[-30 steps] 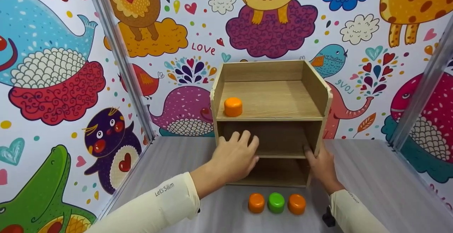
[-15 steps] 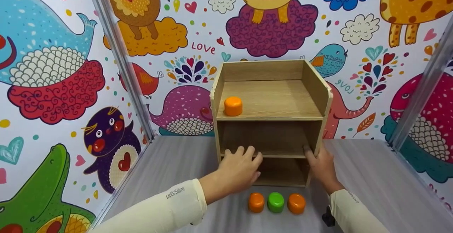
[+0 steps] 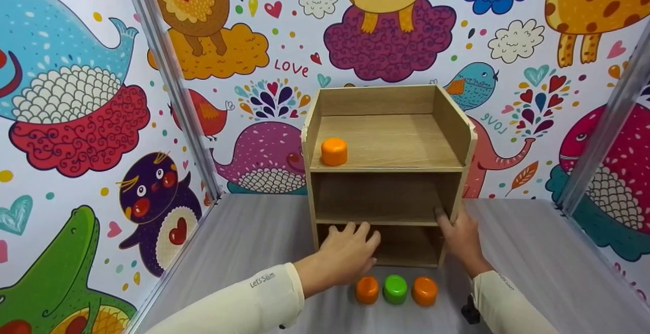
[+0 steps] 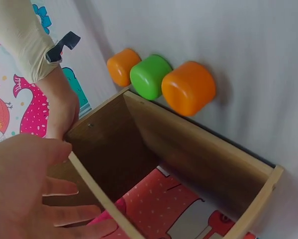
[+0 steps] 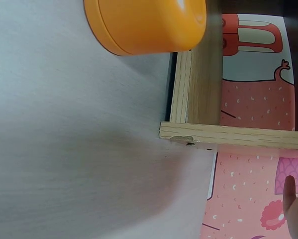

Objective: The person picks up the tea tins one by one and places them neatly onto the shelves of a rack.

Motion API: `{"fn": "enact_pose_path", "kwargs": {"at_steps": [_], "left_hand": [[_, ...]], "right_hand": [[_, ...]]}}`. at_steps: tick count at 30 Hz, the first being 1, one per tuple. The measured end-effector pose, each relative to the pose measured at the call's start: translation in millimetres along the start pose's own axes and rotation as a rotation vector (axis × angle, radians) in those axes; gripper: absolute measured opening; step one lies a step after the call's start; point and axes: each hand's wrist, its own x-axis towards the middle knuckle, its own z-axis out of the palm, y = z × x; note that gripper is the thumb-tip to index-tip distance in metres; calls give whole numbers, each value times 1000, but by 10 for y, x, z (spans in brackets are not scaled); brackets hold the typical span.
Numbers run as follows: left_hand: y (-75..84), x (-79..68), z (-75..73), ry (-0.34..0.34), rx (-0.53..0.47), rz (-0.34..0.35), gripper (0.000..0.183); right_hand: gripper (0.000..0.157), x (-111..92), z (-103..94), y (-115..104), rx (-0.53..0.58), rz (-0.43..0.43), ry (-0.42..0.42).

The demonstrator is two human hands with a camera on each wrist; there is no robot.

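Observation:
A small wooden shelf unit [image 3: 388, 143] with a top tray and two compartments below stands against the back wall. My right hand [image 3: 463, 237] grips its right side panel, thumb on the inner face and fingers outside. In front of the lower compartment hovers my left hand [image 3: 345, 257], fingers spread and holding nothing; the left wrist view shows these fingers [image 4: 71, 214] beside the middle board's edge. A rounded orange plastic cap-like piece [image 3: 334, 152] sits at the tray's front left. Before the unit, a second orange piece [image 3: 367, 290], a green piece [image 3: 395, 289] and another orange piece [image 3: 424, 291] form a row.
The unit stands on a grey wood-grain tabletop [image 3: 244, 253]. Cartoon-printed panels rise at the back [image 3: 284, 19] and left [image 3: 66, 100], with a metal corner post [image 3: 175, 85] between them. Another printed panel borders the right side.
My left hand has moved down and slightly right, from the middle compartment's opening to the lower one. The right hand keeps its grip, and the cap-like pieces have stayed in place.

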Motion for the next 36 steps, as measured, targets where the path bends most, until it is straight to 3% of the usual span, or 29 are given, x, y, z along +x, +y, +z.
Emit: {"fn": "enact_pose_path", "kwargs": {"at_steps": [6,16,27,36], "left_hand": [[62,27,132,-8,18,11,53],[126,40,374,-45,-48,62,51],[170,54,593,-17,-32,109,57],[240,39,829,-92,-61,108,60]], "right_hand": [[64,-2,23,12,-7,-17,17],[65,5,31,1,-10,-13,19],[64,25,28,13,19,-24,22],[65,15,31,-2,37,1,15]]}}
